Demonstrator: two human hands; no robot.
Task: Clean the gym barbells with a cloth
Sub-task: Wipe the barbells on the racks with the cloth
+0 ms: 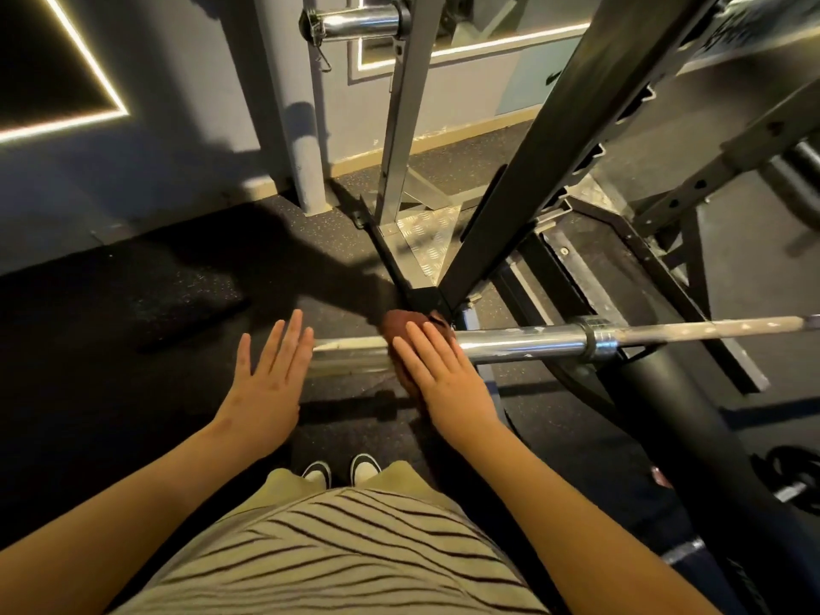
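The barbell (523,344) runs level across the middle of the view, from its chrome end near the centre out to the right edge. Its thick sleeve meets a collar (597,339), and beyond that the thinner shaft carries on to the right. It passes in front of the black rack (554,148), whose upright slants up and away from the floor (133,304).

The cloth (401,324), brown and bunched, sits on the sleeve a little in from the bar's left end. The right hand (437,370) lies flat on top of it, fingers straight and close together, pressing the cloth against the chrome. Only the far edge of the cloth and a bit below the palm show past the hand.

The left hand (266,379) is held flat with its fingers straight and slightly spread, holding nothing. Its fingertips are just beside the bar's left end; whether they touch it cannot be told. The two hands are apart, with a bare stretch of sleeve between them.

Below are a striped shirt (333,548) and the toes of two shoes (341,470). A second chrome bar (355,22) sits on a stand near the top.
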